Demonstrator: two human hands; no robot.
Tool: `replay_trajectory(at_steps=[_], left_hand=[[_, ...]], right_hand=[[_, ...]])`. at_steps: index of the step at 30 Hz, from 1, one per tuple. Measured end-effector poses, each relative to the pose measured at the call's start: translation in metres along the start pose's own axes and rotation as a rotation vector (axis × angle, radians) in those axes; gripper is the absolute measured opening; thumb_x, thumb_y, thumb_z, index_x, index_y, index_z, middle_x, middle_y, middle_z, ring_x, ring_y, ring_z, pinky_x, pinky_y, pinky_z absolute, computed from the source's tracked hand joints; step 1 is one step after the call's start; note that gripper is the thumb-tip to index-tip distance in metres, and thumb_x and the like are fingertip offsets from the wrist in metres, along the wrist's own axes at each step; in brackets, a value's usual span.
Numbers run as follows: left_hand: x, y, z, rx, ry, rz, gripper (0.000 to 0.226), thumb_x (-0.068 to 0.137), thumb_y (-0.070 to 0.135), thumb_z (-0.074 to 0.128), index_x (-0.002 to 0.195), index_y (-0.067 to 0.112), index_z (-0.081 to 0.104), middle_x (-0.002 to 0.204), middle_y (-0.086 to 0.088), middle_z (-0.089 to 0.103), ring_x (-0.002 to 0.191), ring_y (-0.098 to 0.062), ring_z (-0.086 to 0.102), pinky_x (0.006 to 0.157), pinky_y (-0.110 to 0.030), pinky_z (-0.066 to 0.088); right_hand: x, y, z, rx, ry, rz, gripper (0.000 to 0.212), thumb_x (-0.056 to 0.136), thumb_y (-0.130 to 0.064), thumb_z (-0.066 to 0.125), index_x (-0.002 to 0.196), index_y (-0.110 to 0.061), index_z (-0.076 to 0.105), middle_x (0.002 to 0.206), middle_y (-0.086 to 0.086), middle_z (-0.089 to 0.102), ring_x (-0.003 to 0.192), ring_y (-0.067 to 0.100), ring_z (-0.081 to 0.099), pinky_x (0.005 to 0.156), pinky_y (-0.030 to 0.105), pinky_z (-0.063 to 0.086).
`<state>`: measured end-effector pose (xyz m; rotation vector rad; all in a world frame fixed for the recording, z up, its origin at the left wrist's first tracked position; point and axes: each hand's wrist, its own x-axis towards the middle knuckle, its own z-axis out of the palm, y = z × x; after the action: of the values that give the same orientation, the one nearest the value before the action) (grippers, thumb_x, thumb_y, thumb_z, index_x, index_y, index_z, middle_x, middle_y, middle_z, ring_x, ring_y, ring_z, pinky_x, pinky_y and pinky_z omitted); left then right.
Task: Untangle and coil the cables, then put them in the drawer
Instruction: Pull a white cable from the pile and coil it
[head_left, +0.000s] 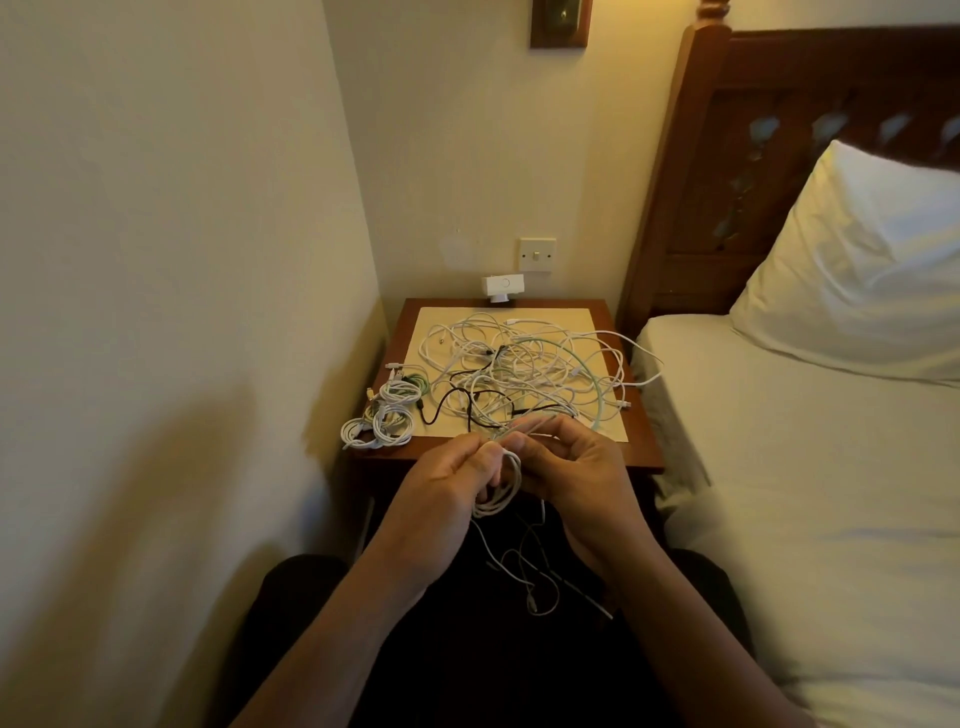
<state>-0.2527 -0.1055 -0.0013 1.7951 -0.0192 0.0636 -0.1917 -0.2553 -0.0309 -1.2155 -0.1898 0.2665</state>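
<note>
A tangle of white, black and pale green cables (524, 371) lies spread over the mat on the wooden bedside table (647, 447). Several coiled cables (387, 413) sit bunched at the table's left edge. My left hand (447, 493) grips a small coil of white cable (501, 493) just in front of the table. My right hand (571, 478) pinches the same cable close to my left fingers, and a strand runs from there up into the tangle. Loose cable ends (537, 582) hang below my hands over my dark lap. No drawer shows.
A white charger block (501, 287) stands at the table's back edge under a wall switch (537, 254). A wall closes in on the left. A bed with a white pillow (852, 260) and wooden headboard (727, 182) sits right of the table.
</note>
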Motion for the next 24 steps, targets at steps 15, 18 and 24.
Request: replay_trajectory(at_steps=[15, 18, 24], left_hand=[[0.008, -0.028, -0.009, -0.193, 0.066, -0.082, 0.031, 0.104, 0.030, 0.050, 0.087, 0.011, 0.068, 0.096, -0.007, 0.074, 0.086, -0.018, 0.067, 0.082, -0.032, 0.052], [0.011, -0.036, -0.009, 0.083, 0.155, -0.027, 0.027, 0.106, 0.032, 0.051, 0.093, 0.021, 0.072, 0.094, 0.002, 0.072, 0.089, -0.013, 0.066, 0.082, -0.030, 0.052], [0.012, -0.043, -0.005, 0.199, 0.170, 0.033, 0.019, 0.104, 0.027, 0.058, 0.096, 0.026, 0.075, 0.093, 0.010, 0.072, 0.091, -0.003, 0.065, 0.075, -0.016, 0.049]], right_hand=[[-0.005, 0.007, 0.001, -0.039, -0.086, 0.213, 0.025, 0.105, -0.017, 0.053, 0.112, -0.006, 0.074, 0.105, 0.013, 0.078, 0.095, 0.020, 0.075, 0.083, 0.031, 0.059], [-0.007, 0.006, 0.002, -0.098, -0.114, 0.260, 0.030, 0.108, -0.023, 0.049, 0.115, -0.013, 0.075, 0.109, 0.008, 0.078, 0.104, 0.019, 0.074, 0.094, 0.035, 0.056], [-0.010, 0.015, 0.010, -0.626, -0.141, 0.089, 0.015, 0.101, -0.025, 0.063, 0.114, -0.026, 0.071, 0.103, -0.002, 0.075, 0.096, 0.011, 0.071, 0.091, 0.039, 0.059]])
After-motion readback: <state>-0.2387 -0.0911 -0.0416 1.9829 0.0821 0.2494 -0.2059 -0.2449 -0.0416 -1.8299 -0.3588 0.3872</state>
